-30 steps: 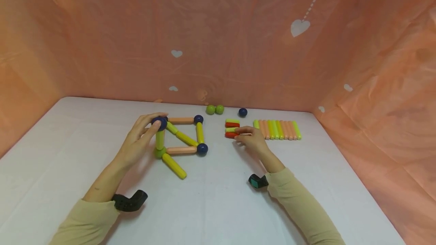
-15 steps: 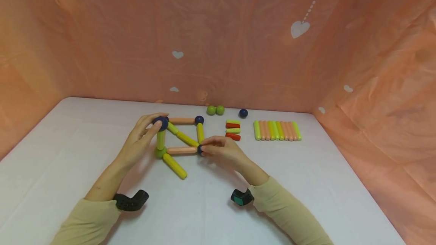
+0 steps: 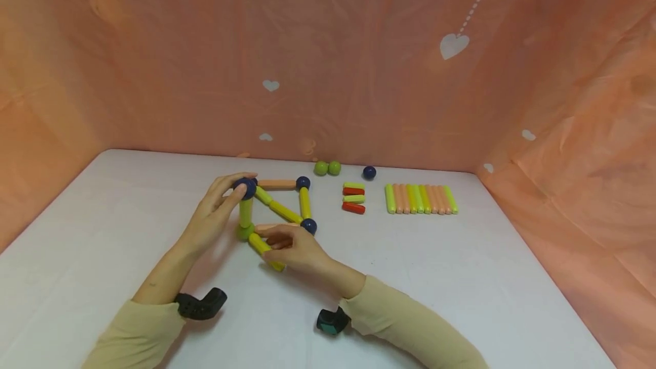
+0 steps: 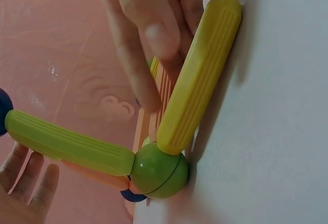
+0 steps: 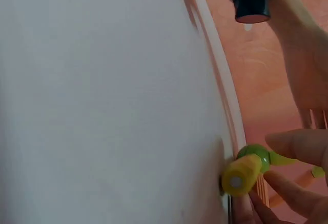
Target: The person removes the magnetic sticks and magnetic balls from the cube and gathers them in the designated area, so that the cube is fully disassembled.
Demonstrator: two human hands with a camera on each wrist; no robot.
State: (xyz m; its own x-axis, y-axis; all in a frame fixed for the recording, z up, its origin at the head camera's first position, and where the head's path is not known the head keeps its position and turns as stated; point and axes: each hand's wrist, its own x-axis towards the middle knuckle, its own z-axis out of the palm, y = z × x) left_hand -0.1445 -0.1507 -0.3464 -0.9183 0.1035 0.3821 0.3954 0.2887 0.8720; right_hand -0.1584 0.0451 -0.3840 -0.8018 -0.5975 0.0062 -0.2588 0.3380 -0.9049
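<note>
Head view: the ribbed, seemingly plastic yellow stick (image 3: 258, 243) is joined at one end to a glossy green ball (image 3: 245, 233), well in from the far edge of the white-covered table (image 3: 400, 289), its free end pointed away from that edge. A dark blue ball (image 3: 247, 188) atop the upright lime stick (image 3: 246, 213) is pinched by the left hand (image 3: 209, 215). The right hand (image 3: 299, 249) is held at the yellow stick, thumb and fingers apart; whether it is touched cannot be told. Light, stiff, sturdy handling is expected; it is best gripped mid-length, where slipping should be curbed by the ribs, and the probably magnetic joint may be swivelled or parted by tugging.
</note>
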